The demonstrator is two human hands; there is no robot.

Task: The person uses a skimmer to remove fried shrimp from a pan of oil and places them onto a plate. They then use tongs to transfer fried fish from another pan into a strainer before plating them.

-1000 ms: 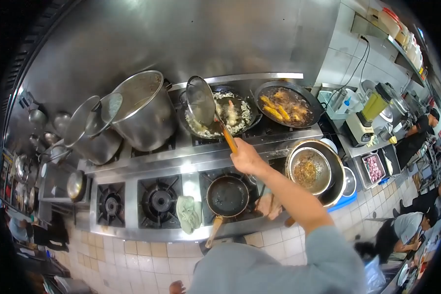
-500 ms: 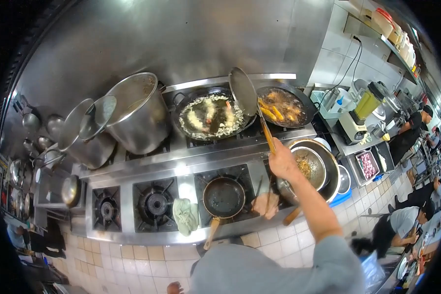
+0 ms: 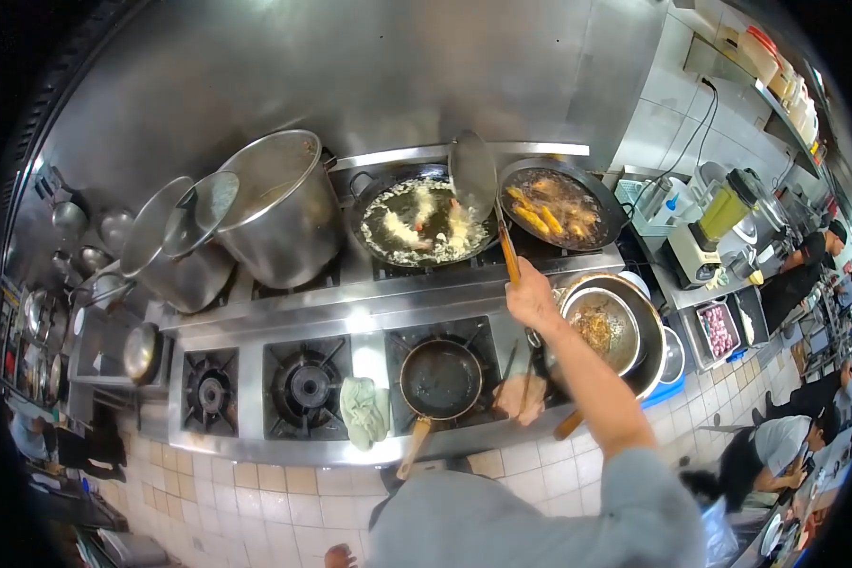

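Nearest, a dark frying pan (image 3: 440, 379) sits on a front burner beside a green cloth (image 3: 364, 412). Beyond it, the right hand (image 3: 532, 298) is clamped on the wooden handle of a skimmer (image 3: 473, 175). Its mesh disc is raised, seemingly over the gap between the battered-food wok (image 3: 424, 225) and the browner wok (image 3: 559, 204). Any writing on the far shelf tubs (image 3: 786, 80) is too small to read.

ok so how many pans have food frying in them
2. The left wok on the back row holds pale battered pieces in oil; the right wok beside it holds golden pieces. The small frying pan in front looks empty. What the tall pot holds is hidden.
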